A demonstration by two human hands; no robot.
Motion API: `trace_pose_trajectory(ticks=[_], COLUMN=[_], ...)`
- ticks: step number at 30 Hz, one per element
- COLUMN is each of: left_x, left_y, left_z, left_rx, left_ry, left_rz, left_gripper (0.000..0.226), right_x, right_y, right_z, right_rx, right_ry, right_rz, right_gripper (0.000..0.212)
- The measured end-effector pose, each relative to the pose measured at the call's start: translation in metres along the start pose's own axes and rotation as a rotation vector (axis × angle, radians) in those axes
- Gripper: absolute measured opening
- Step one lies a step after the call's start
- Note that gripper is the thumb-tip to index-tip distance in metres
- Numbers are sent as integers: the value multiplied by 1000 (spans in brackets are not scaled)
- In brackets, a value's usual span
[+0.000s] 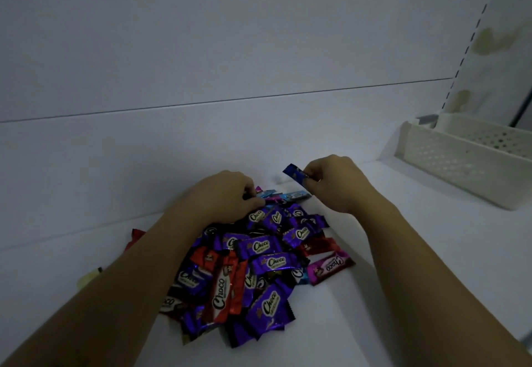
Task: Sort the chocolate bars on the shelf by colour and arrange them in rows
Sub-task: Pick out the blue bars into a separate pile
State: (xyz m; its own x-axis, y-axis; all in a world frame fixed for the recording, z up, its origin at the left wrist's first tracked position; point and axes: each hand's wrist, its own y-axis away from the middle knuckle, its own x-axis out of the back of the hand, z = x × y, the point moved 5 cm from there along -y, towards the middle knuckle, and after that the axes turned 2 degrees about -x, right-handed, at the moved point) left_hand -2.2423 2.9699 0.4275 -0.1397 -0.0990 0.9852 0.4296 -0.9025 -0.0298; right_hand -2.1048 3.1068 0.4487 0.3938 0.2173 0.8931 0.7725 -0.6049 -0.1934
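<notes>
Head view: my right hand [336, 185] pinches a blue foil-wrapped chocolate bar [295, 175] at 1 o'clock; my left hand [227, 196] presses the mixed purple-and-red heap of bars [253, 266] on the white shelf [417, 251]; its grip unclear; wrappers look light, slippery; pinch the crimped ends.

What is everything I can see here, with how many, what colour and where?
Pile of bars: too many to count, mostly purple, some red, heaped on the shelf between the arms.
Pink bar: one, at the pile's right edge.
Light blue bars: a few, at the pile's far edge.
Blue bar: one, held above the shelf.
Basket: one, cream, perforated, far right on the shelf.
Shelf: one, white, with a white back wall.
Yellowish thing: one, left of the left arm; cannot tell what it is.
Left hand: on the pile's far side, fingers curled into the bars.
Right hand: pinching the blue bar.
</notes>
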Motion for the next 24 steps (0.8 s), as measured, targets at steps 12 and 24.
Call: trace_pose_trajectory(ticks=[12,24], left_x=[4,1], left_y=[-3,-4], left_z=[4,2], left_rx=[-59,-44], left_ry=[124,198], left_rz=[76,99], left_gripper=[34,18], right_x=[-26,-27], right_y=[-6,-2], right_z=[-3,0], right_rx=[16,18], right_ry=[157,157], right_rz=[-248,-321], right_gripper=[35,39])
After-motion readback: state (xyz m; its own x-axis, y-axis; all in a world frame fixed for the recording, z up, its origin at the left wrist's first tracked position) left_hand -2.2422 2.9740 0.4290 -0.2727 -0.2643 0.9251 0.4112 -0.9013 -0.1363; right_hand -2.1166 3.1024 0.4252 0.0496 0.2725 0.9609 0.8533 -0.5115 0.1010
